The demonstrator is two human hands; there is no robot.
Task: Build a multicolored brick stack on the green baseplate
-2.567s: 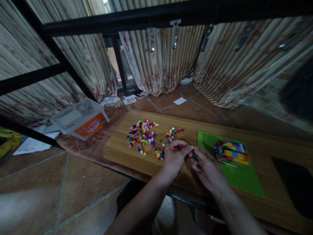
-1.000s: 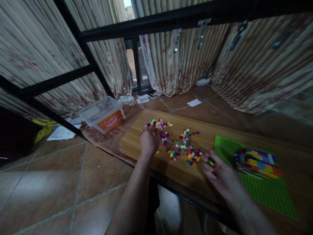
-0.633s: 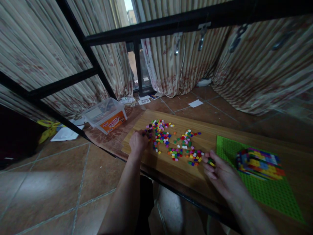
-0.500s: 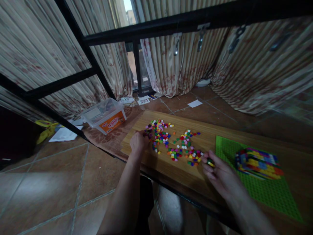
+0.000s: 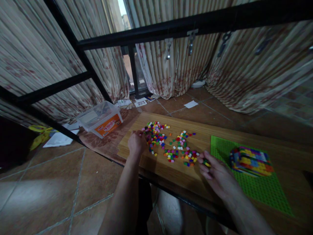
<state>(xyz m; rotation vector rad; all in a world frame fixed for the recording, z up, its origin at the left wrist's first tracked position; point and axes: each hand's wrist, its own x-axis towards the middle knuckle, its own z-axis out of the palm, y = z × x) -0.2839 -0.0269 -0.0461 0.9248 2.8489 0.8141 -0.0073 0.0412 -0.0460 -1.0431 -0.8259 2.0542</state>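
Small coloured bricks [image 5: 168, 143] lie scattered over a low wooden table [image 5: 220, 130]. My left hand [image 5: 135, 143] rests at the left edge of that scatter, fingers curled down onto the bricks there. My right hand [image 5: 215, 173] lies on the table near its front edge, fingers closed on a few small joined bricks [image 5: 206, 163], green and yellow. To its right a green baseplate [image 5: 254, 186] carries a low multicoloured brick block [image 5: 250, 161].
A clear plastic tub [image 5: 99, 119] with an orange label stands on a patterned mat left of the table. Papers lie on the tiled floor near it. Striped curtains hang behind, and a black metal frame crosses the view overhead.
My left hand left my right hand and reached out to the left edge of the brick scatter. My right hand stayed near the baseplate with its bricks. The view swung left.
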